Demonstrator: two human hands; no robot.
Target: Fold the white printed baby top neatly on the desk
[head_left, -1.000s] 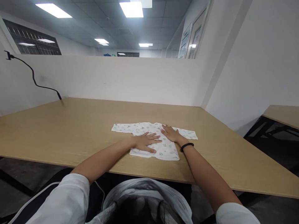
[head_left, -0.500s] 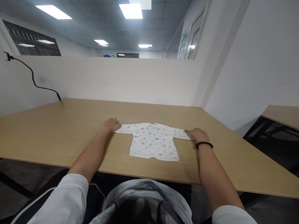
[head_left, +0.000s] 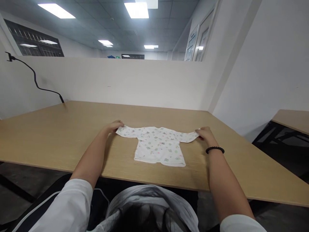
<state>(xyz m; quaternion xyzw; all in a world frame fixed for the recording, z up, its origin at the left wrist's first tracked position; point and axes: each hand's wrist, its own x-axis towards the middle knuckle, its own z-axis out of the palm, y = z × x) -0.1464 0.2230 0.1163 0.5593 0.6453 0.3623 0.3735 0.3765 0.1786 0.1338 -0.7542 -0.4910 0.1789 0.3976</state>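
While the small printed shirt point(head_left: 158, 146) lies flat on the table point(head_left: 60, 135), the left hand point(head_left: 114, 125) pinches its left sleeve end and the right hand point(head_left: 205, 134) seems to grip the right one. Sleeve-spreading looks underway; next calls for folding inward.

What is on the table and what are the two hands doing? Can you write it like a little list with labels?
Thing: small white baby shirt with little coloured prints, spread flat
Where: near the front edge of the wooden table
Left hand: fingers pinch the end of the shirt's left sleeve
Right hand: fingers pinch the end of the right sleeve
On the wrist: black bead bracelet on the right arm
Behind: white partition wall, black cable at the left
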